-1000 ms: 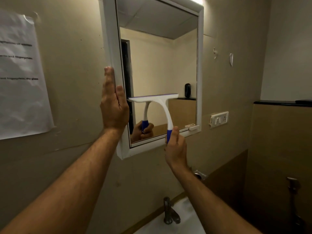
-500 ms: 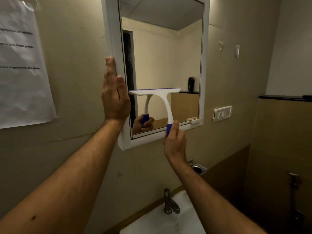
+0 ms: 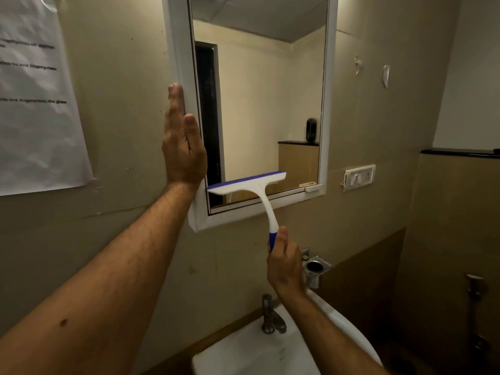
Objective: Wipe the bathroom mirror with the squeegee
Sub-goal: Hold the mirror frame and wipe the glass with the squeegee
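A white-framed mirror point(image 3: 328, 104) hangs on the beige wall. My left hand point(image 3: 182, 147) lies flat with straight fingers against the frame's left side. My right hand point(image 3: 284, 259) grips the blue handle of a white squeegee point(image 3: 253, 186), below the mirror's bottom frame. The squeegee's blue-edged blade lies across the lowest strip of the glass, slightly tilted, its left end near the frame's left edge.
A white sink point(image 3: 243, 353) with a metal tap point(image 3: 270, 315) sits below my right arm. A metal holder point(image 3: 315, 267) is fixed to the wall beside my right hand. A switch plate point(image 3: 359, 176) is right of the mirror, a paper notice point(image 3: 35, 104) left.
My right hand has drawn the squeegee down the glass, from mid-height to the bottom edge. My left hand stays flat on the frame.
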